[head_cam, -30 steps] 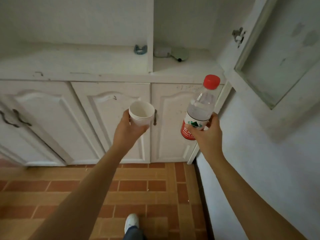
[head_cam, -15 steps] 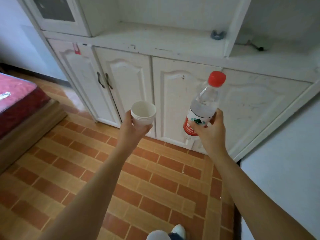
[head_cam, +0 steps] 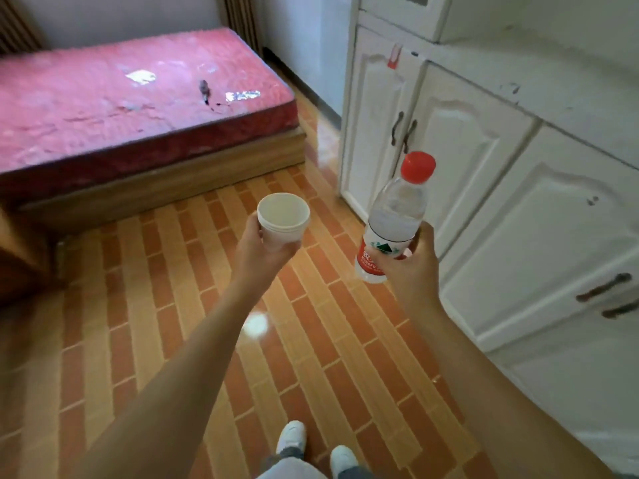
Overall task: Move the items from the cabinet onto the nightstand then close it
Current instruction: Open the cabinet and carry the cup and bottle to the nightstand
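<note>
Arms outstretched, left hand point(head_cam: 257, 248) grip wrapping white cups point(head_cam: 283, 219), right hand point(head_cam: 409, 267) clasping tilted bottle point(head_cam: 394, 219)

A person's left hand point(head_cam: 259, 250) holds stacked cups point(head_cam: 283, 221) beside a bottle point(head_cam: 392, 223) in the right hand point(head_cam: 409, 267) (both above the floor point(head_cam: 173, 323)), with a bed point(head_cam: 131, 108) ahead to the left and a cabinet point(head_cam: 501, 160) along the right.
</note>
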Tool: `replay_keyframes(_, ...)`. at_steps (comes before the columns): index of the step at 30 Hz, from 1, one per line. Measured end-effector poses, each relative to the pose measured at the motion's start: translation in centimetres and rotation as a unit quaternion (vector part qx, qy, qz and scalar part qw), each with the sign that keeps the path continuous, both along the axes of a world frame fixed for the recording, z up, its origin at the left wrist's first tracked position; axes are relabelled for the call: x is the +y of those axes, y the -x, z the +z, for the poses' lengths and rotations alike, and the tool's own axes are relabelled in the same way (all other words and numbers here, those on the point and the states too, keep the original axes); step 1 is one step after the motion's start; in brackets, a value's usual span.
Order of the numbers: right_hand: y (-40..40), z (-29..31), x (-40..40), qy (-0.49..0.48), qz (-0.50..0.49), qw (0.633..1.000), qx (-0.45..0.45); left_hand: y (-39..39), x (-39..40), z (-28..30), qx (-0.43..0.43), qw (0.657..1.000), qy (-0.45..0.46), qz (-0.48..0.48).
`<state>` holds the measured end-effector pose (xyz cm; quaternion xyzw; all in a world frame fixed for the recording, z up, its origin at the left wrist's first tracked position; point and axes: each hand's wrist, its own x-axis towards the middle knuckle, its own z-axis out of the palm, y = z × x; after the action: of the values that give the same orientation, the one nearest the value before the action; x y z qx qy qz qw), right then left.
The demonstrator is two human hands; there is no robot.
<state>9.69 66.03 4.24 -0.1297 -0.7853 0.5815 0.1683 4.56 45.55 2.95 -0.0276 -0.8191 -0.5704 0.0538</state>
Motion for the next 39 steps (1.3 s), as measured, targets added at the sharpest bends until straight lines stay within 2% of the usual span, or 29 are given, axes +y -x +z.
replay_keyframes(7, 0.0, -1.8, -4.4, 0.022, 0.184, 0.982, -0.017, -7.3, -5.4, -1.5, -0.008, 0.984, 0.020, 0.177)
replay_keyframes(11, -1.6, -2.8, -7.0, 0.015, 0.255, 0.966, -0.041, -11.7, -8.0, -2.4, -0.036, 0.964, 0.032, 0.261)
replay_keyframes(14, -2.5, -3.6, -8.8, 0.015, 0.290, 0.955, -0.052, -14.4, -9.4, -2.7, -0.054, 0.950, 0.009, 0.306)
replay_keyframes(26, -3.0, -4.6, -17.7, 0.015, 0.370, 0.926, -0.073, -20.1, -16.9, -4.1, -0.094, 0.914, -0.023, 0.394)
replay_keyframes(39, 2.5, -4.3, -26.6, 0.011, 0.379, 0.924, -0.042, -15.4, -26.5, -4.7, -0.072, 0.907, -0.043, 0.413)
